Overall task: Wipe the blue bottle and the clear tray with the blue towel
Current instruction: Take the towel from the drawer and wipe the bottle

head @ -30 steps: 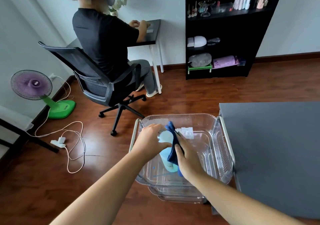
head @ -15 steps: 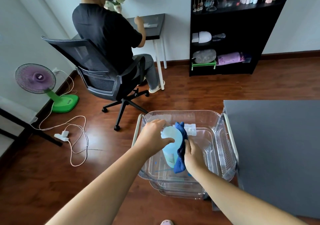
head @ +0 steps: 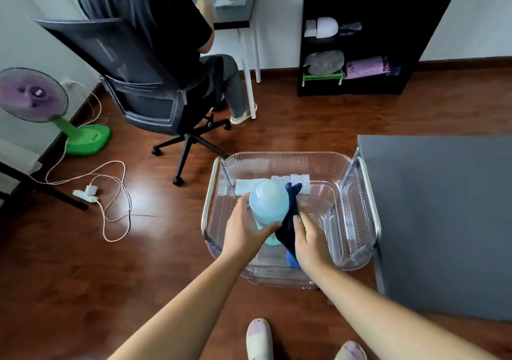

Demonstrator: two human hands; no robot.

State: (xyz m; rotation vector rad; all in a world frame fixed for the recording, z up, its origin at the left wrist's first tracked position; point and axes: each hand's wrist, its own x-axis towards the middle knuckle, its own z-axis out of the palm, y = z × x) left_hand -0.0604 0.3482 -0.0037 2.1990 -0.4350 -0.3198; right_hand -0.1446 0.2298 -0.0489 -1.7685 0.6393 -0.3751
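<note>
A light blue bottle (head: 268, 202) is held upright over the clear tray (head: 357, 221), a ribbed clear plastic tray with metal handles at both sides. My left hand (head: 243, 229) wraps the bottle's left and lower side. My right hand (head: 310, 238) presses the dark blue towel (head: 289, 226) against the bottle's right side. The towel hangs down past the bottle's base, and its tip sticks up beside the bottle's top. The bottle's lower end is hidden by my hands.
A dark grey table (head: 443, 215) stands right of the tray. A person sits in a black office chair (head: 144, 91) at the back left. A green and purple fan (head: 41, 102) and white cables with a power strip (head: 86, 193) lie on the floor at left. A black shelf (head: 357, 35) stands behind.
My left hand slid from the bottle's top down to its lower side, baring the cap end. My right hand and the towel shifted lower along the bottle. The view tilted downward.
</note>
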